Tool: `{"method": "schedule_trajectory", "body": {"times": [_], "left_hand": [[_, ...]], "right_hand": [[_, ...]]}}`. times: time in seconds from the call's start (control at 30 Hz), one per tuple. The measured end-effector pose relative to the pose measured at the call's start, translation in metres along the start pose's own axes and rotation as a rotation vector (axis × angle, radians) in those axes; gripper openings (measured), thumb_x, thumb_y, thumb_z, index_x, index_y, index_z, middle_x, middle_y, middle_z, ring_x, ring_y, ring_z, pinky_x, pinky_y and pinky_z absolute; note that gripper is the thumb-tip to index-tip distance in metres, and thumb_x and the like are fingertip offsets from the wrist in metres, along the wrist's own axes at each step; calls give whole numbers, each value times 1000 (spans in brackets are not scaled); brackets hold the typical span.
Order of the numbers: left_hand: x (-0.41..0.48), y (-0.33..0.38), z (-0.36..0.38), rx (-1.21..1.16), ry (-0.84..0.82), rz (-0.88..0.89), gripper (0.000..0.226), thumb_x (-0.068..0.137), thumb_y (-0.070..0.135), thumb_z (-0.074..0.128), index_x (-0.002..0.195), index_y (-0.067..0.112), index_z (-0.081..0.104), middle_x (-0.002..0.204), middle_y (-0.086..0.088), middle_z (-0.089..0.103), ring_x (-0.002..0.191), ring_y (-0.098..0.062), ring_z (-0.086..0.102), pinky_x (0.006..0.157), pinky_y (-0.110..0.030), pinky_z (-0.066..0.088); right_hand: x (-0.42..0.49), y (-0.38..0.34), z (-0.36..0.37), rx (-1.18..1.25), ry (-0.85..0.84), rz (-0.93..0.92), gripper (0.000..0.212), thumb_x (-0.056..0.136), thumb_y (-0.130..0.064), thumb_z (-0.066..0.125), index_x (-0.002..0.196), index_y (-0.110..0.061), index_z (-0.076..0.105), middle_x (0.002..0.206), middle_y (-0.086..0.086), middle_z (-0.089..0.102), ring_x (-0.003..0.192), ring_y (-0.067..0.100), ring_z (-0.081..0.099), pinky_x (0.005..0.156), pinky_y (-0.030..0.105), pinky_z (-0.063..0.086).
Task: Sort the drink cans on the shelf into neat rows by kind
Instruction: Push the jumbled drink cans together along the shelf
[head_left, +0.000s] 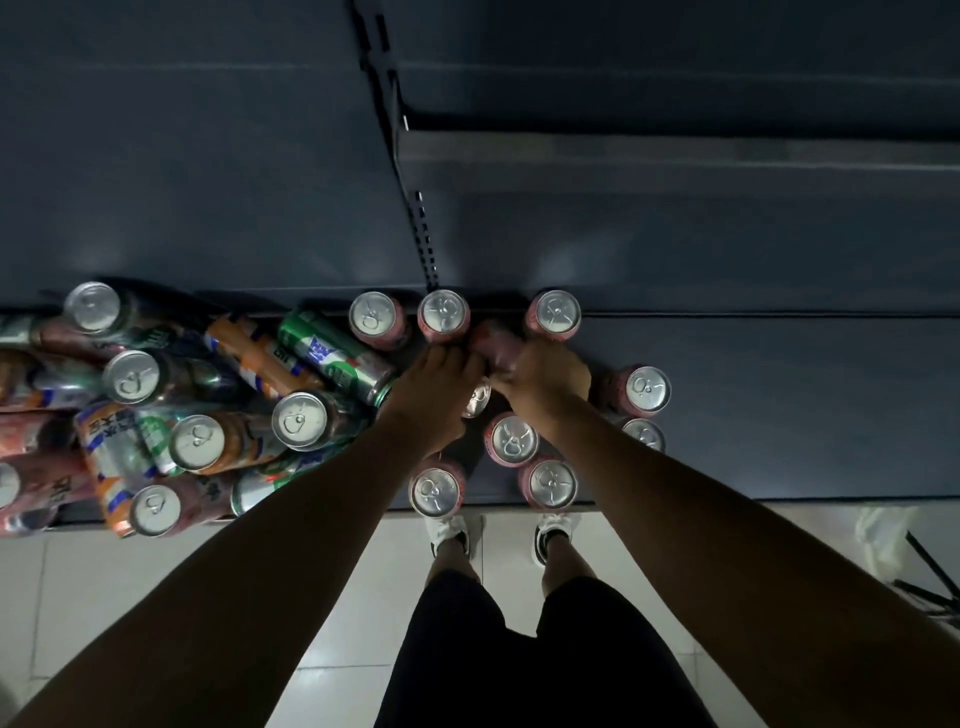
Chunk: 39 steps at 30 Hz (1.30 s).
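Several pink cans stand upright on the dark shelf (779, 405) to the right of the middle, among them one at the back (443, 312) and one at the front (550, 483). Between my hands a pink can (493, 345) lies tilted, its silver top (477, 397) facing me. My right hand (545, 379) grips this can from the right. My left hand (436, 384) has its fingers curled against the can's left side. On the left is a jumbled heap of mixed cans: a green one (332, 356) and an orange one (260, 358) lie on their sides, others stand upright.
The shelf's right part holds no cans beyond a pink can (647, 389). A slotted upright post (423, 244) rises behind the cans. Below the shelf edge are pale floor tiles (156, 597), my shoes (447, 530) and a dark stand's legs (930, 577) at right.
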<state>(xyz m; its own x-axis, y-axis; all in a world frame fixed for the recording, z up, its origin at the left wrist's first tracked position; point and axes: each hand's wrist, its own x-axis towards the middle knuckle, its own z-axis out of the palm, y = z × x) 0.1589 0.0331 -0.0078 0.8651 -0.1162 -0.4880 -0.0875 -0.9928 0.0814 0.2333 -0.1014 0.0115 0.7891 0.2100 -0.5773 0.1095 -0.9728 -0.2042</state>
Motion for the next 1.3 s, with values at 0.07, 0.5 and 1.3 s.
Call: {"method": "schedule_trajectory", "body": {"times": [0.07,0.5,1.3], "left_hand": [[-4,0,-5,-104,0,-46,88,73,22,79,149,12,36,145,-11,46,134,-32,41,103,-38,44],[-17,22,5,-333,18,-183,82,80,23,74,150,6,35,157,-16,35,152,-40,18,120,-47,30],[-163,95,-6,-172,298,-678,83,75,45,83,144,24,41,150,-8,45,138,-38,34,108,-65,39]], "right_hand": [[-7,-2,3,27,33,-23,58,88,-47,72,130,-10,54,121,12,63,105,32,67,71,33,48],[-20,16,5,-75,89,-313,49,97,-13,63,142,-11,45,151,12,35,135,32,43,91,40,53],[-96,-9,-34,-201,70,-589,57,99,-41,50,151,-20,36,155,3,32,128,36,49,94,46,47]]}}
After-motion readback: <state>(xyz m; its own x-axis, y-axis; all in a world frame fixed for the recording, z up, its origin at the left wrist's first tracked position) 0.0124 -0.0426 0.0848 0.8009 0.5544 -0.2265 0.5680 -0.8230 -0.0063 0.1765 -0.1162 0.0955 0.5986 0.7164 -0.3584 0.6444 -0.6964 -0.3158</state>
